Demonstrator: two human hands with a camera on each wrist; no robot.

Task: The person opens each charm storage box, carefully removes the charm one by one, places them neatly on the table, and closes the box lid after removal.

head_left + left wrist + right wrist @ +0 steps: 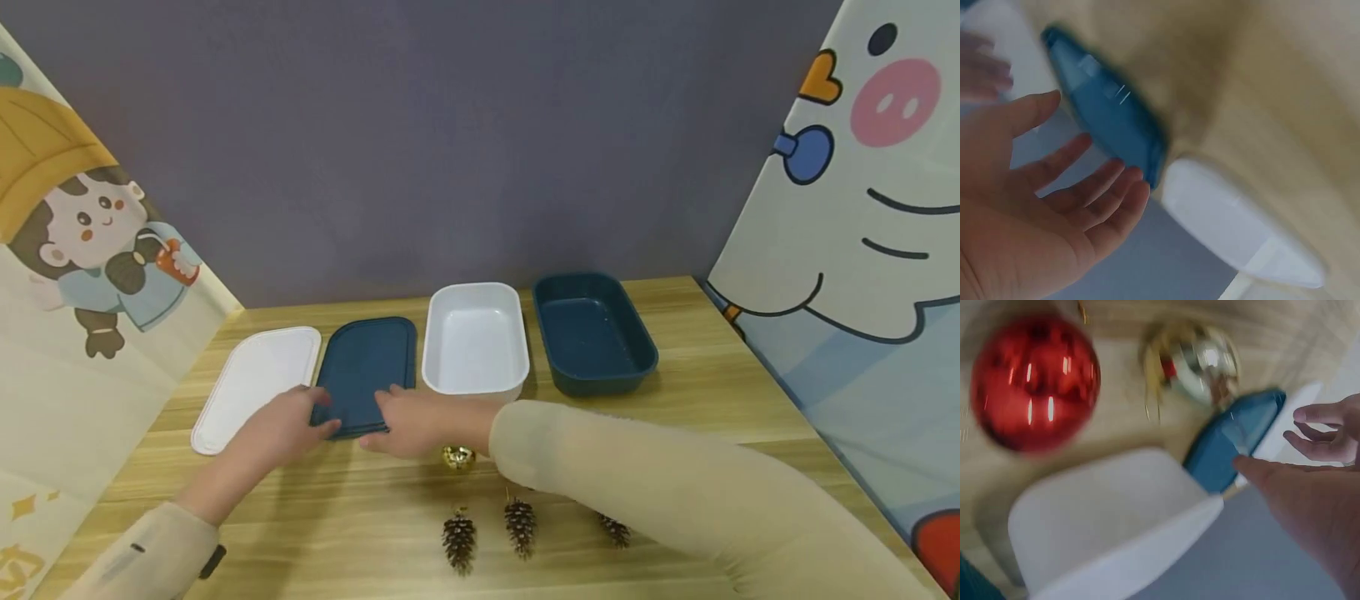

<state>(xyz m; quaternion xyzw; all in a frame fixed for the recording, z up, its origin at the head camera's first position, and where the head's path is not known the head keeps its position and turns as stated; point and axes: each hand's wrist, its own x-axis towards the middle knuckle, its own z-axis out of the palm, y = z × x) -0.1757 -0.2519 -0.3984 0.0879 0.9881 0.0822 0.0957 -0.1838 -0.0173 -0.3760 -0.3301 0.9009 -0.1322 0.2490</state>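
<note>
A dark blue lid (pixel 367 367) lies flat on the table between a white lid (pixel 255 379) and a white box. My left hand (pixel 288 421) is at the blue lid's near left corner, fingers spread and loosely bent; the left wrist view shows nothing in its palm. Over the near right corner reaches my right hand (pixel 408 421), thumb apart from the other fingers. Whether either hand touches the lid I cannot tell. In the right wrist view the right hand (pixel 1310 487) points a finger towards the blue lid (pixel 1216 453), blurred by motion.
Behind the right forearm stand the white box (pixel 476 342) and a dark blue box (pixel 592 333). A gold ball (pixel 458 456) and pine cones (pixel 459 540) lie nearer me. The right wrist view shows a red ball (pixel 1035 384). A grey wall (pixel 450 150) closes the back.
</note>
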